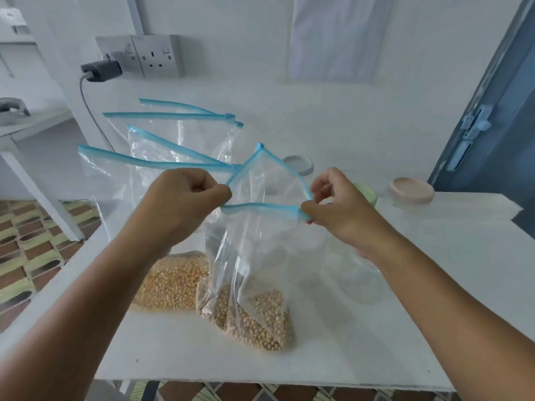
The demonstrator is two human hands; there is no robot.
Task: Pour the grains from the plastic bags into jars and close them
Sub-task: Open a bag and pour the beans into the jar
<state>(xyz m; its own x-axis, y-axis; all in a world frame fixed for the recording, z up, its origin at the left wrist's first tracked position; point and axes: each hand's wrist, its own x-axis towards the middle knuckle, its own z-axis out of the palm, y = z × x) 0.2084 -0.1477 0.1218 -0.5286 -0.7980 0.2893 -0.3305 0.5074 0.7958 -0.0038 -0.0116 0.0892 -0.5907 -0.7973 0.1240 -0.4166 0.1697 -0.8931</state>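
A clear zip bag [254, 256] with a blue seal strip stands on the white table [434, 285], pale round grains [254, 316] heaped in its bottom. Its mouth is pulled apart into a triangle. My left hand [185, 198] pinches the left end of the blue strip; my right hand [333, 204] pinches the right end. A second bag of yellow grains [170, 282] lies to the left, partly under my left forearm. A clear glass jar [359, 273] stands under my right wrist. Another jar with a white lid [299, 164] shows behind the bag.
Two more clear zip bags [179, 140] stand at the back left. A beige lid [411, 193] lies at the back right and a green lid [367, 192] peeks out behind my right hand. A wall socket with a black charger [101, 71] is behind. Patterned floor lies left.
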